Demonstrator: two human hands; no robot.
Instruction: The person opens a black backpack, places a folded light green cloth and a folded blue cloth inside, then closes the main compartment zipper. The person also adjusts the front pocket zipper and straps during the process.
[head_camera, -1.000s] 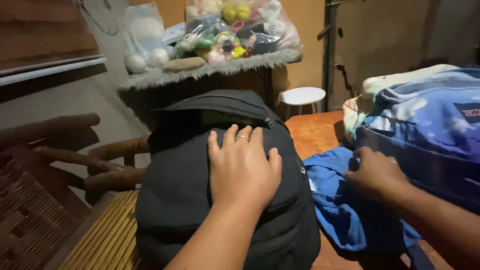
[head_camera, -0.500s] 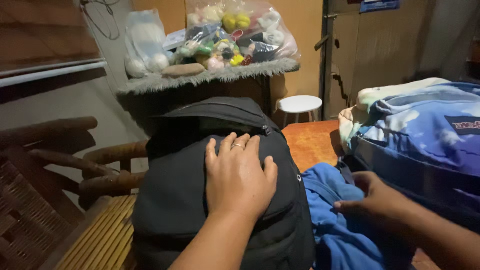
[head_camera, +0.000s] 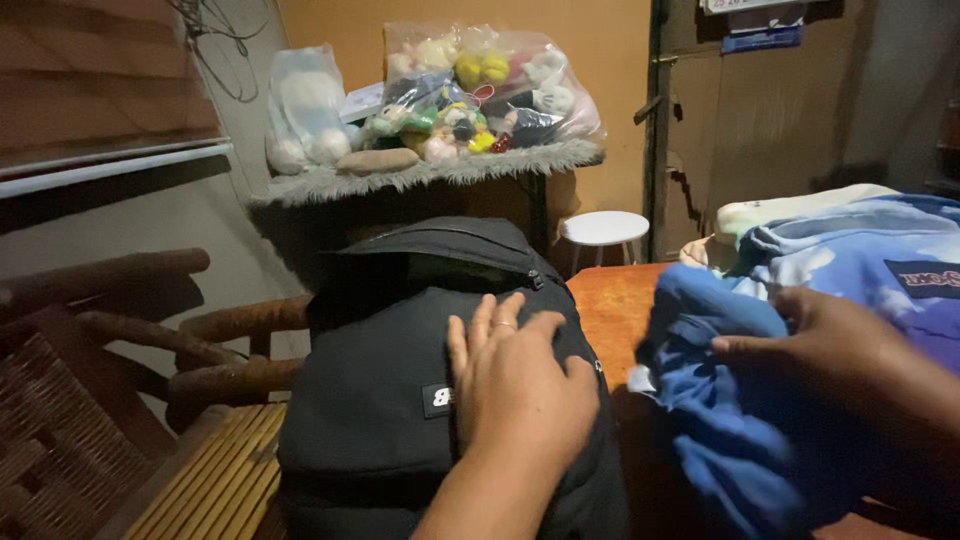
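On the black backpack (head_camera: 400, 400), left hand (head_camera: 520, 385) pressed flat with fingers spread, right hand (head_camera: 840, 345) just beside it grasping a blue cloth (head_camera: 720, 420).

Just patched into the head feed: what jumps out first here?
The left hand lies flat on a black backpack at centre, its top flap open. To its right, the right hand grips a blue garment over the wooden table. Behind, bagged plush toys crowd a shelf.

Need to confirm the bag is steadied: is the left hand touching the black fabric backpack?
Touching. The head view shows the left hand lying palm-down, fingers spread flat on the front of the black fabric backpack, with no gap visible beneath.
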